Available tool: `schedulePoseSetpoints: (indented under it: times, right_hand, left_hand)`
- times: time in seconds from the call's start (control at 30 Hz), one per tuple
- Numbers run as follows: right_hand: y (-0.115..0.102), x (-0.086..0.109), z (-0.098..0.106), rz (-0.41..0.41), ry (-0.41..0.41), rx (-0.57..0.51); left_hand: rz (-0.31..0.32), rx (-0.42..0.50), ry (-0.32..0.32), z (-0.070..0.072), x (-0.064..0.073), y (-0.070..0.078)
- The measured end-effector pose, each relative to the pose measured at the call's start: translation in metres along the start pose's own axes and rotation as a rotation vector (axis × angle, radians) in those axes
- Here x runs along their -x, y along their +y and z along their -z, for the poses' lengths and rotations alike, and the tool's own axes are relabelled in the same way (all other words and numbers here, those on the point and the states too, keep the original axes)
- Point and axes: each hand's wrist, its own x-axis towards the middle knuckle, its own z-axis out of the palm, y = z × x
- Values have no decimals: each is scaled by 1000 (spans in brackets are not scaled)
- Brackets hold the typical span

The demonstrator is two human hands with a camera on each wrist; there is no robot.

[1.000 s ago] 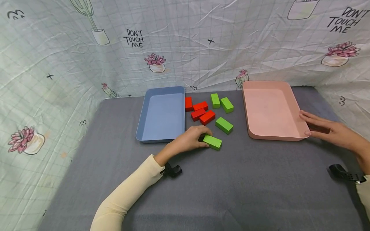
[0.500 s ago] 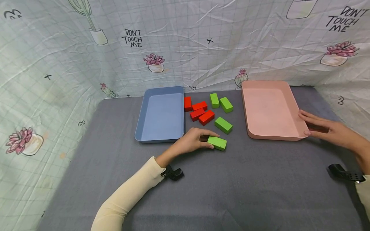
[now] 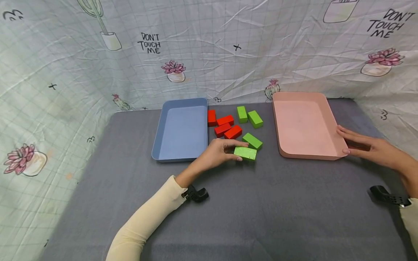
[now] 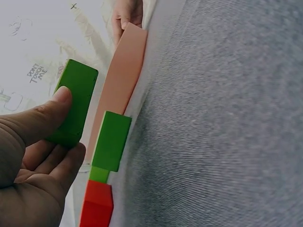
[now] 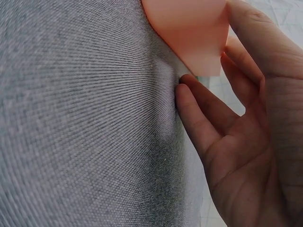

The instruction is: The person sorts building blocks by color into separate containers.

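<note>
Between thumb and fingers, my left hand (image 3: 217, 152) pinches a green block (image 3: 245, 153), raised off the cloth in the left wrist view. Just behind it lies another green block (image 3: 252, 141), partly covered by the held one in the head view. Two more green blocks, one nearer the blue side (image 3: 242, 114) and one to its right (image 3: 255, 119), lie farther back. Several red blocks (image 3: 233, 132) cluster to their left. My right hand (image 3: 367, 145) rests against the right side of a pink tray (image 3: 307, 125), its thumb at the near corner and fingers fairly straight.
A blue tray (image 3: 179, 130) stands left of the red blocks, one of them against its wall. Grey cloth (image 3: 254, 210) covers the table. Behind hangs a printed curtain (image 3: 209, 47). Black straps (image 3: 196, 194) are on both wrists.
My left hand has moved the green block to the right, then up and slightly back, closer to the other green block. The right hand and both trays stay in place.
</note>
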Motion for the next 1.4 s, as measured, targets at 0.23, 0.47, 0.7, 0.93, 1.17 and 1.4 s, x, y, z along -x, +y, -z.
schedulePoseSetpoints:
  times: [0.23,0.47,0.7,0.93,1.17,1.4]
  right_hand:
    - [-1,0,0,-23,2,7]
    - [0,1,1,-49,11,11]
    - [-1,0,-1,-56,-3,-2]
    - [1,0,0,-34,-1,-4]
    - [1,-1,1,-19,1,-7]
    - [0,-1,2,-18,-1,-7]
  left_hand:
    - [1,0,2,4,-4,5]
    - [-22,115,-48,7,-8,7]
    - [-22,140,-102,8,-12,7]
    - [-14,166,-148,9,-18,10]
    - [-55,212,-187,9,-28,17]
    - [-80,177,-206,7,-36,22]
